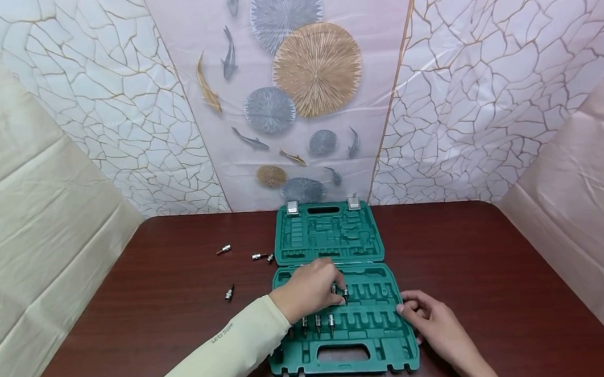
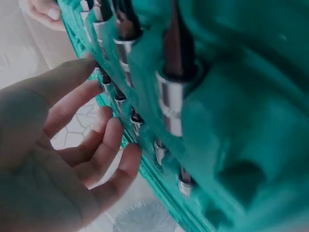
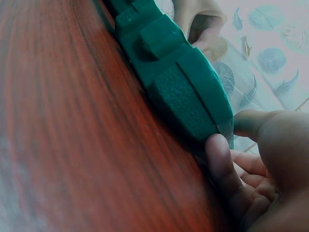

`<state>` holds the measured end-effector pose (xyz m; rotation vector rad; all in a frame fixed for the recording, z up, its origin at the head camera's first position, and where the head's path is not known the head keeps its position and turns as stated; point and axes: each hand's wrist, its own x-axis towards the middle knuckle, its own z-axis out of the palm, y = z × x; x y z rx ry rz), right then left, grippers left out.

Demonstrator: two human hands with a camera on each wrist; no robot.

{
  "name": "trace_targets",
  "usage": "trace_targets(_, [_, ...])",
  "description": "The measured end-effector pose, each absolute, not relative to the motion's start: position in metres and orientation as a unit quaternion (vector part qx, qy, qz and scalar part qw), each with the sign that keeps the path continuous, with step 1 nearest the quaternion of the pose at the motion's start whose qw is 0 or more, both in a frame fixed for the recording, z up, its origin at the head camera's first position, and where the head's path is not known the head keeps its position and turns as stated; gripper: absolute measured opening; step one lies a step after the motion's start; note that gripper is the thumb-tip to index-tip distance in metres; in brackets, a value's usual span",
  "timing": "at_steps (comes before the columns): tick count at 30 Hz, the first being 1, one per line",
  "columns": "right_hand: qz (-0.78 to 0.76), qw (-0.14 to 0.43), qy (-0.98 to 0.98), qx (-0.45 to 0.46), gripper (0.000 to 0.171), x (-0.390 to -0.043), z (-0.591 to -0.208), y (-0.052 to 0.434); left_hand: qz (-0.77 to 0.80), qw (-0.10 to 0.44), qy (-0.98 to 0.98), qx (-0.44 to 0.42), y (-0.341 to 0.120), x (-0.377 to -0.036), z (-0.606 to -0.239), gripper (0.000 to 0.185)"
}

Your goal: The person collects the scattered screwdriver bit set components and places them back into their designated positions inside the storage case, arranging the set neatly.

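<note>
A green tool case (image 1: 342,366) lies open on a dark red wooden table (image 1: 175,309), its lid (image 1: 330,232) folded back. My left hand (image 1: 340,289) reaches over the tray, fingertips at an upright bit (image 1: 345,293) in the upper slots. In the left wrist view that hand (image 2: 96,145) is spread loosely beside a row of metal bits (image 2: 169,101), pinching nothing. Three bits (image 1: 317,322) stand in the lower row. My right hand (image 1: 408,308) holds the case's right edge; thumb and forefinger (image 3: 251,123) clamp the case corner (image 3: 183,92).
Several loose bits lie on the table left of the case: one (image 1: 224,249) at the far left, a pair (image 1: 259,256) by the lid, one (image 1: 229,293) nearer me. Patterned sheets wall in the table at the back and both sides.
</note>
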<state>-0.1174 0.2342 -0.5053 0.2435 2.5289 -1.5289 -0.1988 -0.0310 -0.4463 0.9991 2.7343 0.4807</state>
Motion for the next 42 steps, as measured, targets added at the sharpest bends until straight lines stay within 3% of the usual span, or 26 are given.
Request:
trace_targets(7, [-0.521, 0.094, 0.844, 0.082, 0.058, -0.119, -0.507, 0.232, 0.181, 0.138, 0.915, 0.334, -0.053, -0.195, -0.442, 0.039])
trace_targets(10, [-0.519, 0.09, 0.847, 0.078, 0.059, -0.12, -0.506, 0.231, 0.227, 0.132, 0.909, 0.324, -0.067, -0.197, -0.44, 0.044])
trace_targets(25, [-0.507, 0.089, 0.854, 0.081, 0.061, -0.119, -0.502, 0.237, 0.346, 0.05, 0.89, 0.292, -0.153, -0.188, -0.444, 0.045])
trace_targets(34, [-0.507, 0.094, 0.853, 0.08, 0.061, -0.118, -0.502, 0.238, 0.297, 0.056, 0.922, 0.244, -0.193, -0.183, -0.449, 0.052])
trace_targets(42, [-0.51, 0.102, 0.85, 0.078, 0.064, -0.119, -0.507, 0.238, 0.228, 0.061, 0.956, 0.172, -0.215, -0.181, -0.455, 0.043])
